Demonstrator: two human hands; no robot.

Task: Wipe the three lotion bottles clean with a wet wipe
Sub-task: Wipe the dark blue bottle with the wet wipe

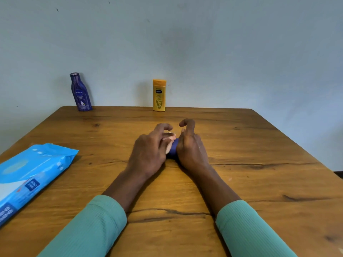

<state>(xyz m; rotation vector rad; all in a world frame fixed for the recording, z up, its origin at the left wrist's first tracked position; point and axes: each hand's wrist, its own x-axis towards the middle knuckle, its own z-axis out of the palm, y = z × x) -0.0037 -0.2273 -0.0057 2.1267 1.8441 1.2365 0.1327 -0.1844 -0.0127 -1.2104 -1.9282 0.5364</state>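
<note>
Teal sleeves (96, 225) frame the bottom edge, and both hands meet on the wooden tabletop (259, 164) to the right of the blue wipe pack (31, 175). Right hand (191, 149): fingers curled, cupping a small dark-blue bottle (173, 150) that sits low on the wood, mostly hidden. Left hand (148, 153): fingers curled over a pale wet wipe (169, 143), pressing it against the bottle's left side. Judged step: wiping one of the three bottles. Good practice would be a firm right-hand hold while the bottle is turned, so the wipe passes over every face, cap and base included. Two bottles stand upright beyond the pack at the far edge, touched by neither hand. A purple-blue bottle (80, 92), directly beyond the pack, is lettered "NIVEA" above smaller illegible lines. A yellow bottle (159, 95), beyond and well right of the pack, bears a dark oval logo that appears to read "Vaseline". On the pack, a dark-blue panel seems to read "mee mee"; its other print is too small to tell.
</note>
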